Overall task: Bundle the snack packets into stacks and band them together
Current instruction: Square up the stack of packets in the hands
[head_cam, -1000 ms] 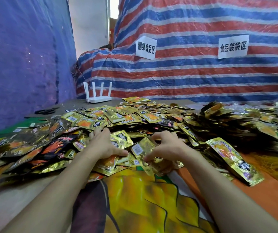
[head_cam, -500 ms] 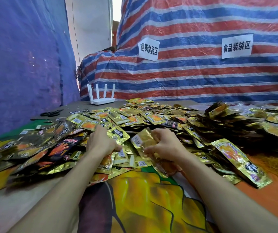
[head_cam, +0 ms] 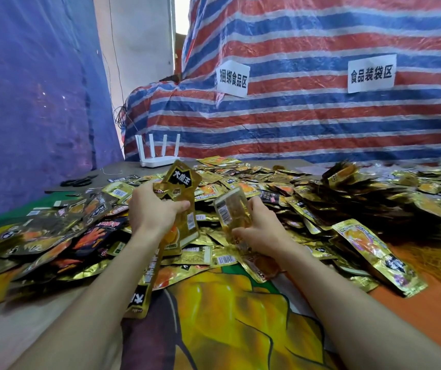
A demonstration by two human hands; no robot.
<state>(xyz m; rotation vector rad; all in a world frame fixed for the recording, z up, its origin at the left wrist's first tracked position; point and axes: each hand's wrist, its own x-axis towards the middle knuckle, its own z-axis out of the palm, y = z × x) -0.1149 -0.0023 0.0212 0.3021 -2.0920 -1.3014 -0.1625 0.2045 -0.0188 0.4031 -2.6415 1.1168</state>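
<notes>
Lifted clear of the pile, both hands now grip gold packets.

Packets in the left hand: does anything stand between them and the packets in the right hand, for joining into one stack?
Nothing visible does. The left hand grips the left packets above the pile; the right hand grips the right packets beside them, with an open gap between.

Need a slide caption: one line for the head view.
Left hand grips gold packets, right hand a second batch, above the loose pile.
</notes>
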